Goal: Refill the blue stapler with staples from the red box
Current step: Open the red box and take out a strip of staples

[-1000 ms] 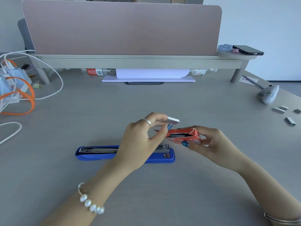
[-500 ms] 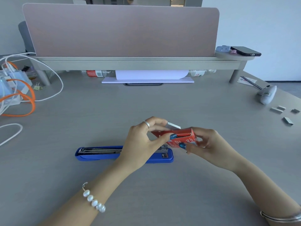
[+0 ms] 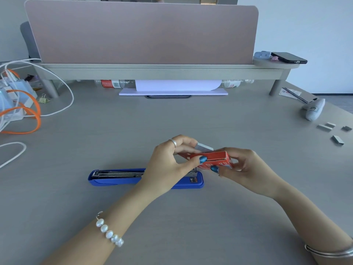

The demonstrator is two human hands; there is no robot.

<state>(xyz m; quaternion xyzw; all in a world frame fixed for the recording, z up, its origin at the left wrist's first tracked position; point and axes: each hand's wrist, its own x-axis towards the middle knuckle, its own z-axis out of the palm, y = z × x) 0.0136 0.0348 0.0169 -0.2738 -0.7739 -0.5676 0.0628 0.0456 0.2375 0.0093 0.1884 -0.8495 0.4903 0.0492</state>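
Note:
The blue stapler (image 3: 114,178) lies opened flat on the grey desk, its metal staple channel facing up. Above its right end my right hand (image 3: 246,169) holds the small red box (image 3: 215,160). My left hand (image 3: 172,163) pinches a silver strip of staples (image 3: 204,147) between its fingers and presses its thumb on the box's flap, which lies nearly closed. Part of the stapler's middle is hidden behind my left hand.
Several loose staple strips (image 3: 333,131) lie at the far right near a white object (image 3: 313,109). Orange and white cables (image 3: 28,111) crowd the left edge. A shelf (image 3: 162,70) with a pink divider and a phone (image 3: 289,57) spans the back.
The red box's open end has been folded shut by my left thumb. The staple strip stays in my left fingers, now just behind the box.

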